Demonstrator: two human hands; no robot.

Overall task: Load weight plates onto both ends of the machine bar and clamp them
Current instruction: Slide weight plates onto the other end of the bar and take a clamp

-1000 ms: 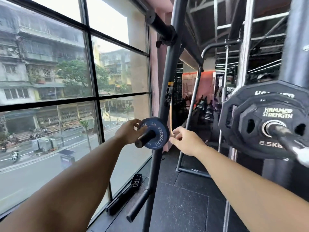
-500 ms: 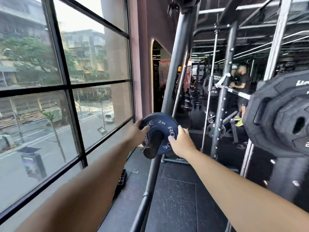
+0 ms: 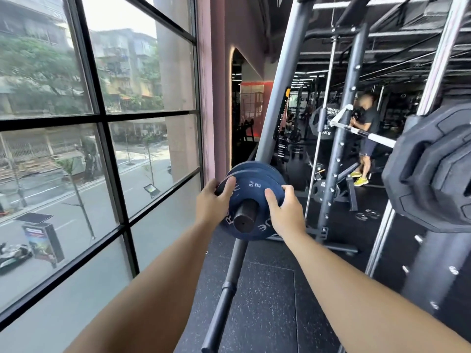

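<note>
A small blue 2 kg plate sits on a black storage peg of the slanted rack upright. More blue plates are stacked behind it on the same peg. My left hand grips the plate's left rim, fingers over the edge. My right hand grips its right rim. Large black plates loaded on the machine bar fill the right side; the bar's white-taped shaft runs away behind them.
A tall window wall runs along the left. A lower black peg juts toward me below the plates. A person stands by a rack in the background. Small plates lie on the rubber floor.
The view has turned right and moved closer to the peg. Both hands have closed onto the blue plate's rims; the right hand was only nearing it a second ago.
</note>
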